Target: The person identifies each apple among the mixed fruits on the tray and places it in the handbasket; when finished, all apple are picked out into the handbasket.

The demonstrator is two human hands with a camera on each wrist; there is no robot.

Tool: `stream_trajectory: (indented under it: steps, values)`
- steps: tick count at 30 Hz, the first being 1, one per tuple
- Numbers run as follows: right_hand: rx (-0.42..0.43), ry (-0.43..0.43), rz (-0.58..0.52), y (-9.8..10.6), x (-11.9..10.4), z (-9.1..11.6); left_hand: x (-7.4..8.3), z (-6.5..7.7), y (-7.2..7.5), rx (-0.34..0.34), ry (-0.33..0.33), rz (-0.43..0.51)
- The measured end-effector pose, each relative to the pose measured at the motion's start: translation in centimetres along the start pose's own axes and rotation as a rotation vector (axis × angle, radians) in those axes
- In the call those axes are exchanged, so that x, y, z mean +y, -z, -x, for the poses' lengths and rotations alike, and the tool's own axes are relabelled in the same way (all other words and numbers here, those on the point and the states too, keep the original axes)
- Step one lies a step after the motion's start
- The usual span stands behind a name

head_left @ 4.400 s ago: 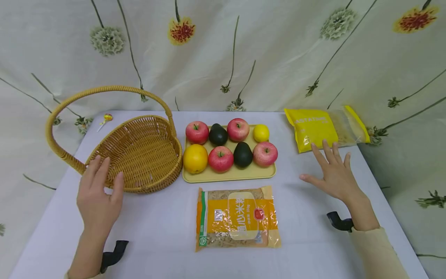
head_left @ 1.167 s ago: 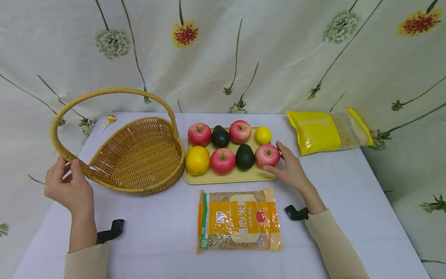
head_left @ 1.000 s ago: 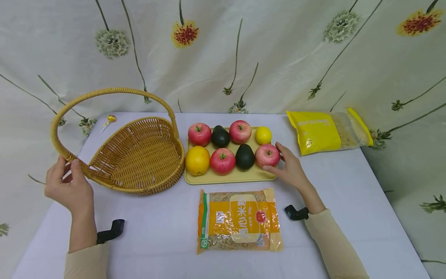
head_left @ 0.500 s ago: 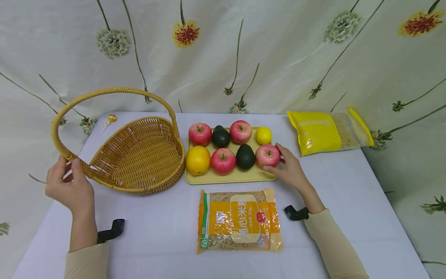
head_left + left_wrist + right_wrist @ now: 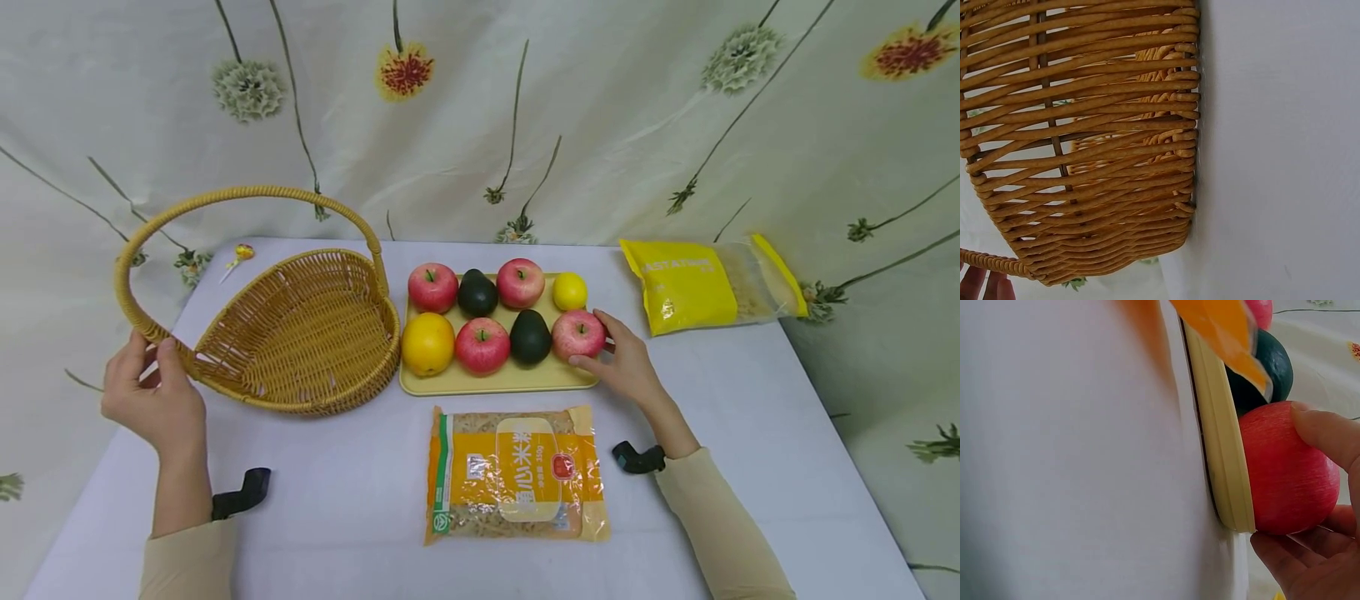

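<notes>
At the left of the head view, my left hand (image 5: 159, 396) pinches the lower left end of the handle of a wicker basket (image 5: 322, 333). The left wrist view shows the basket's woven side (image 5: 1097, 169) and my fingertips (image 5: 1004, 290) at its handle. On the right, my right hand (image 5: 626, 360) grips a red apple (image 5: 578, 334) at the front right corner of a yellow tray (image 5: 495, 382). In the right wrist view, thumb and fingers curl round this apple (image 5: 1285, 475), which sits against the tray's rim (image 5: 1225, 456).
The tray also bears an orange (image 5: 427, 344), two avocados (image 5: 530, 337), several apples (image 5: 482, 346) and a lemon (image 5: 570, 292). In front lies an orange food packet (image 5: 517, 475). A yellow bag (image 5: 705, 285) lies back right, a lollipop (image 5: 242, 254) back left.
Over the earlier seconds, my left hand went from open above the basket to pinching its handle. My right hand moved left from near the yellow bag to the apple. Both have since stayed nearly still.
</notes>
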State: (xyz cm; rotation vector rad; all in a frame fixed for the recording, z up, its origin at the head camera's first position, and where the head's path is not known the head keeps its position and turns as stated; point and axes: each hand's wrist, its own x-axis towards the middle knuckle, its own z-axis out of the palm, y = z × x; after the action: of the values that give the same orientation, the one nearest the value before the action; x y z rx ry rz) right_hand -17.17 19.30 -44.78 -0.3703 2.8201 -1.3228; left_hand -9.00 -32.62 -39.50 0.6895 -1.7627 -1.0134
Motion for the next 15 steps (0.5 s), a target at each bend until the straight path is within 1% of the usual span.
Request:
stream_trajectory:
  steps: [8, 12, 15]
  values:
    - [0.002, -0.004, -0.012, 0.06, -0.25, -0.23, -0.31, -0.17, -0.12, 0.006, -0.037, 0.001]
    - [0.002, -0.004, -0.028, 0.37, -0.33, -0.21, -0.48, -0.28, -0.17, 0.001, -0.039, -0.004]
    - [0.008, -0.002, -0.044, 0.98, -0.55, -0.12, -0.57, -0.25, -0.22, 0.005, -0.035, -0.005]
